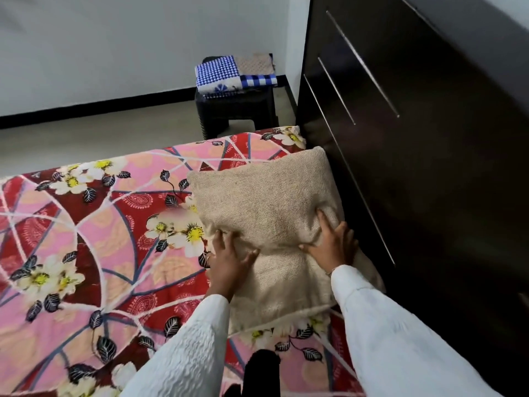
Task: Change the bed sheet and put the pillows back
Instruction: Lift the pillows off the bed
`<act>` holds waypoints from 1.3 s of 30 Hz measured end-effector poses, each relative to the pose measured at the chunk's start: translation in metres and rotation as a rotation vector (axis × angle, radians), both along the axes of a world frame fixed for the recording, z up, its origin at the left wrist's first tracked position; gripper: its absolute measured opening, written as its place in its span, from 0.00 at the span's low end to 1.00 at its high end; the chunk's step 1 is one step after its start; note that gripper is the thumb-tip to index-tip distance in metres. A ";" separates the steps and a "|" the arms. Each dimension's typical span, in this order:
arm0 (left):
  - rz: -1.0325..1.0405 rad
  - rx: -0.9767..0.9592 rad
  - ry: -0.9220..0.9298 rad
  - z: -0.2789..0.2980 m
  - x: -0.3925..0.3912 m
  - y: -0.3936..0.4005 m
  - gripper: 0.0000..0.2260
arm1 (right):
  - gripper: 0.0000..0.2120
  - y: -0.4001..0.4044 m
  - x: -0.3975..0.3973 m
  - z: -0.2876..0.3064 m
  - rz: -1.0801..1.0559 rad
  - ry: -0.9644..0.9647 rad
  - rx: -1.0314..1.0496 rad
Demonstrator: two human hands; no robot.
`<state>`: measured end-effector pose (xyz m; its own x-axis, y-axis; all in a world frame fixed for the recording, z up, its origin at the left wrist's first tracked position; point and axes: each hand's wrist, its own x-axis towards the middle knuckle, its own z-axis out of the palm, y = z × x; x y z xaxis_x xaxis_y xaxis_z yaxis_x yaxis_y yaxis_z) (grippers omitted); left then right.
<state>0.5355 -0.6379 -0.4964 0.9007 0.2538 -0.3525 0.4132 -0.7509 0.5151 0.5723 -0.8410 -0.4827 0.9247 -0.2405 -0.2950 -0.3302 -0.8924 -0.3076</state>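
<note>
A floral bed sheet (86, 239) already covers the bed. At its head end lies a beige pillow (269, 213), under both palms: left hand (229, 260) and right hand (332, 247) press it, fingers spread, gripping nothing. Folded cloths (234, 74) wait on a stool beyond.

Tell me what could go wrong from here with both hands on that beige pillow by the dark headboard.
1. The pillow sits at the far corner of the bed; a firm push might slide it off that edge toward the stool.
2. The left hand and right hand press its middle, so it may stay creased.
3. Dragging it could wrinkle the floral sheet.
</note>
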 end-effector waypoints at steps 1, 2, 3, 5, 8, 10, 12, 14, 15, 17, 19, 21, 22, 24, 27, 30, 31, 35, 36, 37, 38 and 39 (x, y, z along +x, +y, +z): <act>0.001 0.021 -0.021 0.003 -0.001 -0.002 0.31 | 0.40 0.002 -0.002 0.002 0.005 -0.033 -0.022; -0.001 0.052 -0.041 0.006 -0.003 -0.004 0.31 | 0.38 0.005 -0.005 0.005 0.012 -0.068 -0.043; -0.009 0.084 -0.061 0.010 -0.005 -0.005 0.31 | 0.36 0.008 -0.009 0.008 0.017 -0.108 -0.057; -0.035 0.124 -0.091 0.021 -0.008 -0.005 0.31 | 0.32 0.015 -0.015 0.016 0.007 -0.206 -0.064; -0.068 0.121 -0.154 0.036 -0.014 0.004 0.29 | 0.28 0.027 -0.028 0.030 -0.004 -0.345 -0.116; -0.074 0.129 -0.194 0.049 -0.021 0.015 0.27 | 0.28 0.039 -0.041 0.042 -0.011 -0.392 -0.139; -0.077 0.154 -0.227 0.063 -0.030 0.027 0.27 | 0.28 0.053 -0.054 0.057 -0.021 -0.447 -0.140; -0.067 0.193 -0.253 0.083 -0.043 0.045 0.26 | 0.29 0.072 -0.068 0.075 -0.016 -0.511 -0.161; -0.056 0.212 -0.256 0.095 -0.051 0.056 0.26 | 0.29 0.084 -0.076 0.085 -0.011 -0.543 -0.172; -0.025 0.243 -0.257 0.116 -0.069 0.079 0.24 | 0.29 0.110 -0.093 0.106 -0.002 -0.597 -0.175; 0.002 0.260 -0.283 0.140 -0.094 0.110 0.23 | 0.29 0.144 -0.113 0.127 0.024 -0.644 -0.167; 0.006 0.279 -0.319 0.160 -0.122 0.142 0.23 | 0.29 0.178 -0.134 0.143 0.031 -0.689 -0.155; 0.005 0.292 -0.333 0.171 -0.140 0.165 0.24 | 0.29 0.201 -0.148 0.152 0.036 -0.707 -0.139; 0.017 0.327 -0.339 0.192 -0.177 0.217 0.30 | 0.28 0.252 -0.182 0.169 0.038 -0.722 -0.088; 0.047 0.405 -0.368 0.221 -0.241 0.303 0.39 | 0.28 0.338 -0.241 0.192 0.082 -0.747 -0.039; 0.044 0.463 -0.322 0.239 -0.271 0.350 0.45 | 0.28 0.386 -0.267 0.202 0.075 -0.716 0.021; 0.059 0.479 -0.327 0.246 -0.291 0.377 0.47 | 0.28 0.413 -0.284 0.208 0.103 -0.714 0.038; 0.188 0.506 -0.311 0.259 -0.372 0.480 0.47 | 0.27 0.520 -0.349 0.225 0.235 -0.732 0.087; 0.199 0.517 -0.295 0.261 -0.386 0.498 0.48 | 0.27 0.539 -0.359 0.227 0.255 -0.731 0.100; 0.213 0.527 -0.284 0.265 -0.402 0.517 0.49 | 0.28 0.561 -0.370 0.228 0.274 -0.723 0.116; 0.227 0.538 -0.277 0.266 -0.416 0.536 0.50 | 0.28 0.581 -0.380 0.229 0.298 -0.715 0.125; 0.245 0.552 -0.271 0.267 -0.429 0.555 0.50 | 0.28 0.602 -0.389 0.230 0.327 -0.700 0.131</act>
<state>0.1069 -0.0827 -0.2295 0.8327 0.5407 0.1191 0.5151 -0.8355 0.1915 0.1834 -0.2385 -0.2525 0.9237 0.0727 0.3761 0.2530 -0.8529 -0.4567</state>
